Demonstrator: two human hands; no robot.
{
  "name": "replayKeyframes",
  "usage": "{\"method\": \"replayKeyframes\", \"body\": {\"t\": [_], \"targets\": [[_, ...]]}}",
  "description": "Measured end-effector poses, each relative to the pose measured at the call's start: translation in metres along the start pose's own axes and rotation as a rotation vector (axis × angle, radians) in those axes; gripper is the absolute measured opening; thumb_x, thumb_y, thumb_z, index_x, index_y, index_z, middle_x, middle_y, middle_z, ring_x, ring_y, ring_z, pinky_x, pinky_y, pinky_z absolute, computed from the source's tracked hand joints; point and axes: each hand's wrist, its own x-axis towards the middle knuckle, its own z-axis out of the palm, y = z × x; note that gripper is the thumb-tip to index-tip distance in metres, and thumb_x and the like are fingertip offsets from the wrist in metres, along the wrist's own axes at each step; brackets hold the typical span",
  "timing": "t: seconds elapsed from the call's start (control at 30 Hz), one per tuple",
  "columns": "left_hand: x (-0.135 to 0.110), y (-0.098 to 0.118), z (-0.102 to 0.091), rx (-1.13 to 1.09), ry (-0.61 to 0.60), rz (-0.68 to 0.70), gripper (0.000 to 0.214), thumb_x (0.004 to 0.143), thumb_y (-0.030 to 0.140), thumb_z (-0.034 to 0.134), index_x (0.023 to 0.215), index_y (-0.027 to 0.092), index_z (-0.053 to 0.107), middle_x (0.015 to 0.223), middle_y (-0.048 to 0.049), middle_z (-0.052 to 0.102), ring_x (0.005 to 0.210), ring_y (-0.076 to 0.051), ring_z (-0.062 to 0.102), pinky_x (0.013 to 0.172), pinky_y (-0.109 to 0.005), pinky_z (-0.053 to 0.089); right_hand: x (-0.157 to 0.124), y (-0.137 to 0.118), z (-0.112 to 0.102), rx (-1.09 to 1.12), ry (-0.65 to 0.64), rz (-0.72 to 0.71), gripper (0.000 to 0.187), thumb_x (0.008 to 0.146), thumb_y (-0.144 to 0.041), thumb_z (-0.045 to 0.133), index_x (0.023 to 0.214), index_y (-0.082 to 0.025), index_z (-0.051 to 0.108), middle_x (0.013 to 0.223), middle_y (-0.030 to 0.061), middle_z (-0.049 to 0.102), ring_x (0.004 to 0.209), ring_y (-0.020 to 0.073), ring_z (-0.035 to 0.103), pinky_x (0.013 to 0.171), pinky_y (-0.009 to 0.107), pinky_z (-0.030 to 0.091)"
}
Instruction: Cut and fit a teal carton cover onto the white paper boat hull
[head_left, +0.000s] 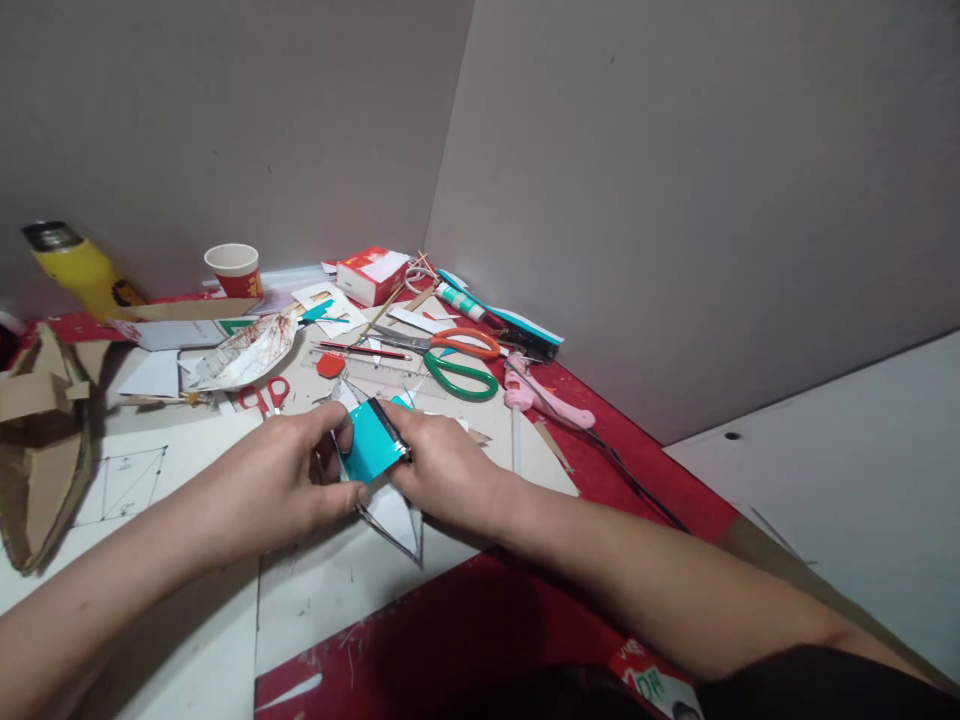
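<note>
Both hands meet over the white boards in the middle of the view, around a small turquoise piece [371, 442] with a smooth, slightly shiny face. My left hand [292, 465] pinches its left side, fingers curled behind and thumb at the lower corner. On the opposite side my right hand [442, 460] grips the same piece, beside a narrow black strip [388, 424] along its edge; what that strip is I cannot make out. Under the hands shows a white pointed paper shape [397, 520] with dark edges, partly hidden. Red-handled scissors [262, 397] lie just beyond my left hand.
Large scissors [461, 365] with orange and green handles, a clear ruler [375, 372], and a pink glue gun [551, 395] with a cord lie beyond the hands. Farther back stand a paper cup [234, 272] and a yellow bottle [82, 275]. A cardboard boat-like form [45, 450] is left.
</note>
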Motion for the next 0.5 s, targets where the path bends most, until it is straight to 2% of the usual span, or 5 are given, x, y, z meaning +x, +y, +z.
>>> {"method": "replayKeyframes", "body": {"t": [0.13, 0.23, 0.3, 0.37, 0.5], "targets": [[0.004, -0.008, -0.007, -0.113, 0.03, -0.026, 0.022, 0.077, 0.039, 0.065, 0.08, 0.021, 0.054, 0.067, 0.0039, 0.055, 0.057, -0.013, 0.05, 0.048, -0.023, 0.037, -0.001, 0.0, 0.0, -0.017, -0.007, 0.0, 0.041, 0.079, -0.016, 0.057, 0.119, -0.018, 0.056, 0.102, 0.0097, 0.073, 0.088, 0.0277, 0.069, 0.067, 0.03, 0.043], [0.009, -0.014, -0.005, -0.286, 0.11, -0.039, 0.031, 0.073, 0.031, 0.07, 0.099, 0.021, 0.056, 0.082, 0.0022, 0.06, 0.057, -0.011, 0.05, 0.047, -0.022, 0.037, -0.002, -0.001, 0.001, -0.007, -0.012, 0.005, 0.036, 0.08, -0.017, 0.057, 0.117, -0.017, 0.057, 0.099, 0.0097, 0.074, 0.087, 0.028, 0.069, 0.066, 0.03, 0.044], [0.012, -0.017, -0.001, -0.448, 0.097, -0.035, 0.045, 0.072, 0.025, 0.069, 0.114, 0.023, 0.053, 0.091, 0.0012, 0.06, 0.054, -0.009, 0.046, 0.045, -0.021, 0.036, -0.002, -0.002, 0.001, 0.013, -0.007, -0.004, 0.036, 0.081, -0.017, 0.057, 0.117, -0.018, 0.058, 0.101, 0.0093, 0.074, 0.088, 0.0279, 0.07, 0.067, 0.031, 0.045], [0.014, -0.019, 0.002, -0.593, 0.041, -0.018, 0.047, 0.072, 0.019, 0.065, 0.118, 0.022, 0.053, 0.085, 0.0023, 0.058, 0.052, -0.008, 0.043, 0.045, -0.02, 0.034, -0.002, -0.002, 0.002, 0.031, -0.003, -0.007, 0.038, 0.081, -0.016, 0.057, 0.119, -0.02, 0.057, 0.104, 0.0086, 0.074, 0.09, 0.0279, 0.07, 0.069, 0.031, 0.046], [0.017, -0.021, 0.007, -0.728, -0.032, 0.019, 0.035, 0.071, 0.014, 0.06, 0.106, 0.016, 0.057, 0.067, 0.0056, 0.05, 0.056, -0.009, 0.042, 0.049, -0.02, 0.034, -0.001, -0.003, 0.003, 0.048, -0.004, 0.0, 0.04, 0.08, -0.014, 0.056, 0.12, -0.019, 0.057, 0.106, 0.0091, 0.073, 0.094, 0.0278, 0.069, 0.072, 0.031, 0.047]]}}
